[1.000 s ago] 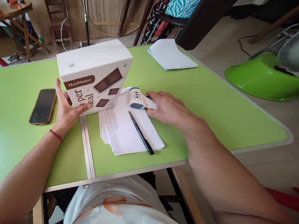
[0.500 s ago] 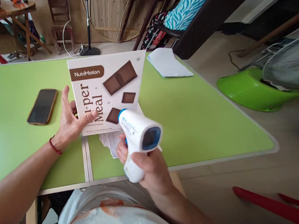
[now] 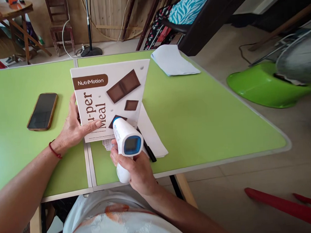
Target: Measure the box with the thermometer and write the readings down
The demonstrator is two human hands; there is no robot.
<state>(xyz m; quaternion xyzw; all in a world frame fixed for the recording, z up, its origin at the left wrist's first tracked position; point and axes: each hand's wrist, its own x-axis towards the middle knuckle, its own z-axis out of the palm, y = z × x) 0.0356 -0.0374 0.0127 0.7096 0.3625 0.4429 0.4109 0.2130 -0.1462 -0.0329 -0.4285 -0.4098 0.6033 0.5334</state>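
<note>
My left hand (image 3: 74, 124) grips a white box (image 3: 92, 109) marked "NutriMotion" by its left edge, thumb across the front and fingers behind. Pictures of brown chocolate pieces cover its face, which is tilted toward me. Wrapped around the handle of a white and blue infrared thermometer (image 3: 124, 135) is my right hand (image 3: 134, 169). The thermometer's nose points at the lower part of the box, very close to it; whether they touch I cannot tell. Its small screen faces me and looks dark. Partly behind the box and thermometer lie white papers (image 3: 152, 135) and a black pen (image 3: 150, 151).
A phone (image 3: 42, 112) lies on the green table (image 3: 202, 117) to the left. Folded white paper (image 3: 174, 61) rests near the far edge. Beyond the table stand a black stand base (image 3: 91, 51), a wooden chair (image 3: 61, 29) and a green plastic seat (image 3: 260, 86).
My right hand has brought the thermometer left and slightly down, uncovering the pen and more of the papers. The box is tipped back a little; my left hand still grips it.
</note>
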